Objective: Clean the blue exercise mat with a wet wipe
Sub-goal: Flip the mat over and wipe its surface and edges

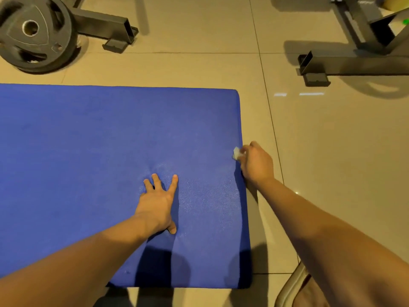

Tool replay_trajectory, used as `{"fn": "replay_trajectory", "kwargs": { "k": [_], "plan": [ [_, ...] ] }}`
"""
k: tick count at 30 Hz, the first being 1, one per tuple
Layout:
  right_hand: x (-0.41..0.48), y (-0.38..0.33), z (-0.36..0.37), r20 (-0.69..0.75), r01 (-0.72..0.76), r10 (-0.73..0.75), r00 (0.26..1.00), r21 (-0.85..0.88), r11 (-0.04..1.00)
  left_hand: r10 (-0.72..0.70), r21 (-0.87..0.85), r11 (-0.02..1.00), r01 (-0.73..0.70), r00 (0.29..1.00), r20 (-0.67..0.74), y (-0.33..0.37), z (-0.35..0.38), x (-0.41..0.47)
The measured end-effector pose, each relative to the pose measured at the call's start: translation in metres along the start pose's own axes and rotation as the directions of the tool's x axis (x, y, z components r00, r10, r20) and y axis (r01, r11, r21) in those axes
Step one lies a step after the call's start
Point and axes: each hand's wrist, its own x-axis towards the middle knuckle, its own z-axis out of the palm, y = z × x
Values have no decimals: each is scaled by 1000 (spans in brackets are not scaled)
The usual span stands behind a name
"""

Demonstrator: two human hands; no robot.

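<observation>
The blue exercise mat (99, 151) lies flat on the tiled floor and fills the left and middle of the view. My left hand (158, 202) presses flat on the mat near its middle, fingers spread and straight. My right hand (256, 163) is at the mat's right edge and pinches a small crumpled white wet wipe (236, 152), which touches the mat just inside that edge. The surface near my left hand looks slightly glossy.
A black weight plate (35, 33) lies on the floor at the far left beside a dark metal frame foot (117, 37). Another machine's metal base (316, 69) stands at the far right. Beige floor tiles (332, 151) lie to the right of the mat.
</observation>
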Motion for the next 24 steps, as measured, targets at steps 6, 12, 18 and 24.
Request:
{"fn": "replay_trajectory", "kwargs": {
  "k": [6,12,18,24],
  "plan": [
    [-44,-3,-4,114,-88,56,992,297,951,-1,-13,1000,1,1000,6,-2,0,0],
    [-119,6,1,191,-30,-13,981,222,975,-8,-19,1000,9,1000,18,1,-3,-2],
    [-18,-14,-8,52,-199,192,980,317,927,-10,-16,1000,10,1000,17,2,-3,2],
    [-79,-11,-11,136,-180,141,981,346,921,8,3,1000,-8,1000,-1,-2,1,1]
  ]
}}
